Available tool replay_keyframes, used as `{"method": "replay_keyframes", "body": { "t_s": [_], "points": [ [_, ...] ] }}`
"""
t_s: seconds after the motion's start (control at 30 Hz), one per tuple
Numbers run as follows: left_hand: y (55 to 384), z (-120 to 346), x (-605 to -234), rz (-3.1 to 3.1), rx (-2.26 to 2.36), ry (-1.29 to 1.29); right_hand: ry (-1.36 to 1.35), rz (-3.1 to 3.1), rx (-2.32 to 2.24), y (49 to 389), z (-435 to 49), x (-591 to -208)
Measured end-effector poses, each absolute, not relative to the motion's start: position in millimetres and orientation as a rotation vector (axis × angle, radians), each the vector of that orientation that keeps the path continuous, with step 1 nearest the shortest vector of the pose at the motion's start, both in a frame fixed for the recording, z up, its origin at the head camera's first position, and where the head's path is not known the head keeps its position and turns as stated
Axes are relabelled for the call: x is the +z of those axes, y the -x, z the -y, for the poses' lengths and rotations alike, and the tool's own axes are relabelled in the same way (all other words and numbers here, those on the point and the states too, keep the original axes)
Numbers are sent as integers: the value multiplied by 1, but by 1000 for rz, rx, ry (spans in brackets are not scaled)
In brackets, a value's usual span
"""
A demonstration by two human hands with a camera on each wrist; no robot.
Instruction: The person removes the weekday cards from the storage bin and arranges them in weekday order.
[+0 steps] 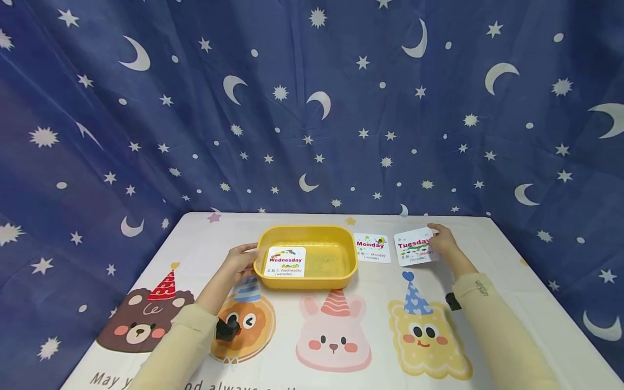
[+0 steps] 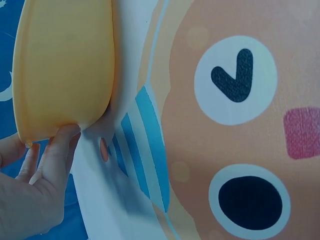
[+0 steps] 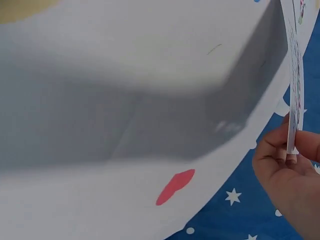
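Your left hand (image 1: 240, 261) grips the left end of the yellow tray (image 1: 331, 262), thumb and fingers narrow on its rim, near the far edge of the tabletop (image 1: 380, 295). The Wednesday card (image 1: 285, 266) lies face up in the tray's left part. The Monday card (image 1: 372, 254) lies face up just beside the tray's right end, also near the far edge. Your right hand (image 1: 444, 242) pinches the Tuesday card (image 1: 411, 246) by its right side, towards the tabletop's far right corner; whether that card touches the tabletop, I cannot tell. Nearer the front edge, you have a printed rabbit (image 1: 333, 352). Beyond the far edge hangs a blue curtain (image 1: 302, 122) with moons and stars.
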State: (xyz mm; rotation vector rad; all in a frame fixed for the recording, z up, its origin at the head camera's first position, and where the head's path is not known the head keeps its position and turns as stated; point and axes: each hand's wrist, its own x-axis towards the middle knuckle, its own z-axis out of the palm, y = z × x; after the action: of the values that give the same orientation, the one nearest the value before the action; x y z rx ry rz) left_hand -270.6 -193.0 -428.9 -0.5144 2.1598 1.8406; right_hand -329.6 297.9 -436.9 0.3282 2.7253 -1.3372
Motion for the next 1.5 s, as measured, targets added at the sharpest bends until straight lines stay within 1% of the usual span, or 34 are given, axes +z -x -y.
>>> {"method": "replay_keyframes", "body": {
  "t_s": [0.07, 0.1, 0.27, 0.3, 0.37, 0.43, 0.53, 0.6, 0.67, 0.77, 0.87, 0.93, 0.97, 1.27, 1.5],
  "points": [
    [270, 194, -429, -2152, 1846, 520, -334, -2709, -1323, 345, -307, -453],
    [270, 194, -429, -2148, 1851, 521, -281, -2716, -1371, 359, -319, -470],
    [270, 194, -430, -2133, 1867, 500, -190, -2764, -1400, 425, -374, -553],
    [270, 194, -430, -2128, 1874, 501, -195, -2763, -1395, 432, -379, -562],
    [270, 194, -430, -2125, 1882, 506, -267, -2753, -1331, 439, -381, -567],
    [270, 194, -431, -2124, 1885, 507, -313, -2756, -1301, 438, -376, -565],
    [271, 194, -430, -2129, 1883, 509, -280, -2812, -1268, 436, -378, -568],
    [271, 194, -429, -2129, 1884, 507, -286, -2845, -1202, 425, -369, -555],
    [271, 194, -429, -2134, 1879, 505, -304, -2872, -1121, 407, -354, -533],
    [272, 194, -428, -2133, 1878, 502, -361, -2847, -1023, 359, -311, -475],
    [271, 195, -428, -2131, 1878, 500, -363, -2861, -996, 332, -289, -451],
    [270, 194, -428, -2129, 1881, 496, -361, -2876, -979, 327, -286, -450],
    [270, 194, -428, -2128, 1882, 498, -382, -2877, -965, 331, -288, -456],
    [268, 192, -427, -2129, 1886, 518, -430, -2904, -802, 335, -284, -463],
    [268, 193, -428, -2135, 1893, 504, -508, -2840, -812, 333, -277, -461]
  ]
}}
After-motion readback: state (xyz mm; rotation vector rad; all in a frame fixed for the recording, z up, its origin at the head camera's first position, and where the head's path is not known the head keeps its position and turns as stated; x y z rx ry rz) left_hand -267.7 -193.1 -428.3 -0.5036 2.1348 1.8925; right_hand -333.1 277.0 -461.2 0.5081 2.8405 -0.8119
